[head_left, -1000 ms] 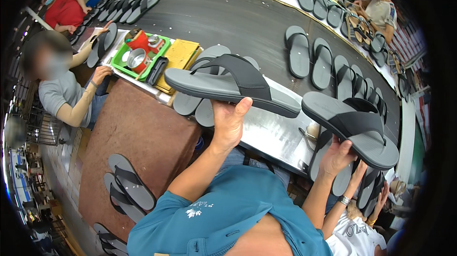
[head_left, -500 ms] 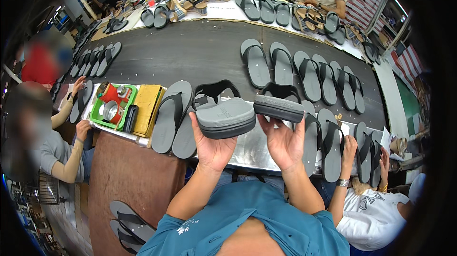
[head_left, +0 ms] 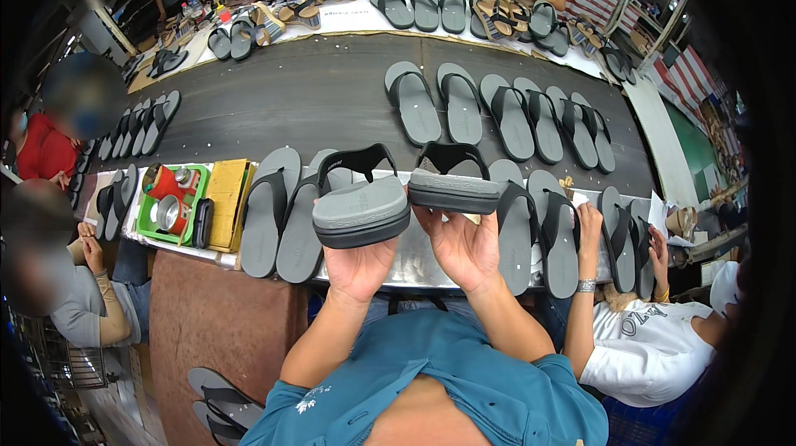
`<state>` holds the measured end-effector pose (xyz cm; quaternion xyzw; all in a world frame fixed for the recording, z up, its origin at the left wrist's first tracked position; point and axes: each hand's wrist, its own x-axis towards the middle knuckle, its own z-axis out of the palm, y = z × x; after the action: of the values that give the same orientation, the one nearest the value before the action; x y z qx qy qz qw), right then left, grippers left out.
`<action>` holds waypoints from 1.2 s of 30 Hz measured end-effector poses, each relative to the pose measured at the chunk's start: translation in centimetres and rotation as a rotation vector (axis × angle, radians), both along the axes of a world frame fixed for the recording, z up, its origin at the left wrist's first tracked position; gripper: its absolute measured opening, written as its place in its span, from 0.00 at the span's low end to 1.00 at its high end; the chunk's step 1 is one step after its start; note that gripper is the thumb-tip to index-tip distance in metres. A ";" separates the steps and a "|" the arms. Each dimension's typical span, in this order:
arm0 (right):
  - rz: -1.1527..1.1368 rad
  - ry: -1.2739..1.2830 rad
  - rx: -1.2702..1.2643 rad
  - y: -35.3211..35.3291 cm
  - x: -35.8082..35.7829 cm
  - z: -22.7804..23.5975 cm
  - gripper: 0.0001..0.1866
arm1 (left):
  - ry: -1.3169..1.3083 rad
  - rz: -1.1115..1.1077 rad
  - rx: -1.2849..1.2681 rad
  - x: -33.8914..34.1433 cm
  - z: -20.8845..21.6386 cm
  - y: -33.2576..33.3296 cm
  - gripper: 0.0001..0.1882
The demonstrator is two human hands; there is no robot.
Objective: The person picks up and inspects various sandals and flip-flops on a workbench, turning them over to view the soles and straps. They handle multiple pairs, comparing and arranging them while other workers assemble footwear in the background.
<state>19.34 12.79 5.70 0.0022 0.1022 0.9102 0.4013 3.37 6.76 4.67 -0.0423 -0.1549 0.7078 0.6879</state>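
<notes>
A grey flip-flop with a black strap [head_left: 361,207] rests in my left hand [head_left: 361,268], its heel end toward me and its thick dark sole edge showing. My right hand [head_left: 461,249] grips the matching flip-flop [head_left: 453,190] from below, tilted so that its heel edge faces me. The two are held side by side above the metal bench edge, slightly apart. My fingers are partly hidden beneath the soles. Left of my hands lies a pair of grey flip-flops [head_left: 264,226]. Another pair [head_left: 555,239] lies to the right, near a co-worker's hand.
Across the dark conveyor belt [head_left: 274,89] stand rows of flip-flops [head_left: 506,118]. A green tray [head_left: 156,226] with metal cups and a yellow cardboard piece [head_left: 229,204] lie on the left. Co-workers sit at both sides. A brown-topped table [head_left: 220,322] holds more flip-flops at lower left.
The view has shifted, so the scene sits further left. Both held flip-flops have tilted, showing more of their side and heel edges. The left co-worker's hands have come together.
</notes>
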 end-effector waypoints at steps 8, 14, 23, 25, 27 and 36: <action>0.091 -0.248 0.178 0.8 1.7 -2.1 0.40 | 0.342 -0.111 -0.099 -1.5 -1.2 -0.5 0.38; -0.096 -0.993 0.483 -0.1 2.6 -3.3 0.29 | 1.292 0.253 -0.476 -1.4 -2.1 -3.2 0.41; -0.038 -0.568 0.765 -0.2 2.1 -1.1 0.27 | 0.726 0.069 0.079 -1.0 0.1 -2.8 0.30; 0.357 0.007 0.528 -1.0 1.8 -0.6 0.28 | 0.528 -0.128 0.124 -0.2 -2.1 -2.9 0.27; 0.543 0.144 0.306 -1.8 1.7 -0.3 0.25 | 0.286 -0.312 0.357 0.5 -3.1 -2.8 0.23; 0.567 0.217 0.384 -2.4 1.2 -3.1 0.18 | -0.062 -0.486 0.458 1.9 -5.3 -2.9 0.18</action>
<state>20.53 10.42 2.55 0.1456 -0.0320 0.9825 0.1117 5.27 3.86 -0.60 0.0565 -0.3161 0.4682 0.8232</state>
